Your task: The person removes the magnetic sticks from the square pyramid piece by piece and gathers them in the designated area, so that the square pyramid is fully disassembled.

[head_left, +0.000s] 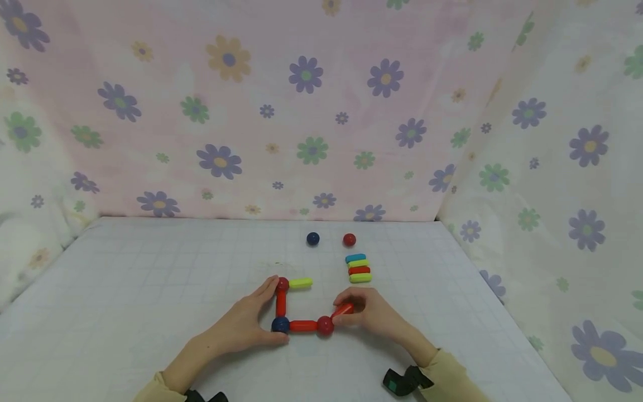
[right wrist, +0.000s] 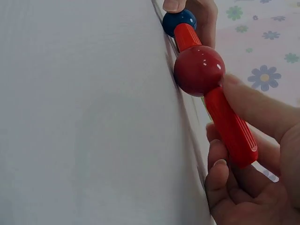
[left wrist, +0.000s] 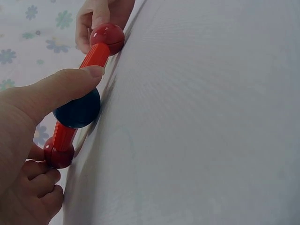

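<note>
A flat frame of balls and rods lies on the table. Its dark blue corner ball [head_left: 280,324] joins two red rods; one leads to the far red ball [head_left: 283,284], the other to the near red ball [head_left: 325,325]. A yellow-green rod [head_left: 301,283] sticks out rightward from the far ball. My left hand [head_left: 245,322] holds the frame's left side, thumb over the blue ball and fingertips at the far red ball. Between thumb and fingers, my right hand [head_left: 369,315] pinches another red rod [right wrist: 231,126], its end against the near red ball.
Behind my right hand, several short rods lie in a stack: a blue rod [head_left: 355,257], a red rod [head_left: 359,270] and yellow-green ones. Farther back are a loose dark blue ball [head_left: 313,239] and a loose red ball [head_left: 349,239]. A flowered curtain [head_left: 271,128] rises behind the white-covered table [head_left: 150,268].
</note>
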Tool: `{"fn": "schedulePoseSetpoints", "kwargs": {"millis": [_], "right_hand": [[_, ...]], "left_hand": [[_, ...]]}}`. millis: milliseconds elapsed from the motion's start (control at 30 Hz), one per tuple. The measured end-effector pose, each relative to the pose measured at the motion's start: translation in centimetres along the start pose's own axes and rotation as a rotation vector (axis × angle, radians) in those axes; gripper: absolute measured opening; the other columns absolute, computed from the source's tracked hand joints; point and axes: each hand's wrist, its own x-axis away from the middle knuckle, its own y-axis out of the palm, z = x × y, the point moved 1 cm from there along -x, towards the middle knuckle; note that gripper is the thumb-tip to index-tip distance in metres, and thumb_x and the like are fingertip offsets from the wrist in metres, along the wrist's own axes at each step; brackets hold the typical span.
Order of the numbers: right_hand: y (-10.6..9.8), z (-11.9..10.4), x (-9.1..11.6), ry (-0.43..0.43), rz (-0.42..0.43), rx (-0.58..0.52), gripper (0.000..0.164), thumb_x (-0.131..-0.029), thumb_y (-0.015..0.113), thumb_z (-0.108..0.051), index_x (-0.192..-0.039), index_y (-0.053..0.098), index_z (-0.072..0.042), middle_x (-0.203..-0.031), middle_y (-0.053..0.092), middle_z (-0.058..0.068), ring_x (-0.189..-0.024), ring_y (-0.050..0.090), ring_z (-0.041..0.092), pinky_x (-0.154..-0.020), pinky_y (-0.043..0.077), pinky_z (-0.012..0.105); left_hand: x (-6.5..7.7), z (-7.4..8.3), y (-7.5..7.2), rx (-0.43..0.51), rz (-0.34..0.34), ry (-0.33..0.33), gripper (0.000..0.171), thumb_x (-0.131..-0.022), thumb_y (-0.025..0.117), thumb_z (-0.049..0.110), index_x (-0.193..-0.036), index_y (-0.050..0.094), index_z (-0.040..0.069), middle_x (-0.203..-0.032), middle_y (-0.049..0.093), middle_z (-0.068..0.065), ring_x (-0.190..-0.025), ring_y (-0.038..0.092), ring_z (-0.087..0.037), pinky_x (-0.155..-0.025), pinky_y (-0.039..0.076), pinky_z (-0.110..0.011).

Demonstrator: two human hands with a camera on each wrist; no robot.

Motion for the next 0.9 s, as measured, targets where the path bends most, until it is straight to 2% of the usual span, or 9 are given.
{"fn": "schedulePoseSetpoints", "kwargs": {"millis": [167,300,533,900], "right_hand": [[0.21,-0.01,0.07,0.003,-0.04,-0.001,0.024,-0.083,0.082,-0.027,-0.105,0.075,-0.021,-0.097,0.067,0.0,-0.091,0.057,0.018,-0.076,0.047,0.024],[0.28,0.04,0.07,-0.005,-0.021,0.006,0.02,-0.084,0.081,-0.026,-0.103,0.075,-0.021,-0.093,0.067,-0.001,-0.087,0.058,0.016,-0.074,0.048,0.024],[0.31,0.13,0.13,-0.003,0.004,-0.017,0.021,-0.085,0.081,-0.025,-0.104,0.074,-0.019,-0.095,0.067,0.0,-0.089,0.058,0.018,-0.075,0.049,0.024],[0.3,0.17,0.17,-0.014,0.011,-0.034,0.019,-0.085,0.08,-0.024,-0.102,0.074,-0.018,-0.094,0.067,0.001,-0.087,0.059,0.017,-0.074,0.05,0.024]], "left_hand": [[0.02,-0.06,-0.01,-0.005,0.001,-0.001,0.115,-0.07,0.084,0.057,-0.159,0.026,0.012,-0.166,0.023,-0.002,-0.15,0.03,-0.029,-0.114,0.034,-0.06],[0.04,-0.07,0.01,-0.007,0.006,0.002,0.115,-0.071,0.084,0.056,-0.159,0.026,0.012,-0.166,0.023,-0.001,-0.15,0.03,-0.029,-0.114,0.034,-0.06],[0.11,0.05,-0.01,-0.004,0.011,0.011,0.114,-0.071,0.085,0.054,-0.159,0.027,0.011,-0.166,0.023,-0.002,-0.15,0.03,-0.029,-0.114,0.035,-0.06],[0.09,-0.03,0.1,-0.005,0.017,0.017,0.114,-0.07,0.085,0.055,-0.159,0.027,0.01,-0.166,0.024,-0.002,-0.15,0.031,-0.029,-0.114,0.034,-0.059]]}}
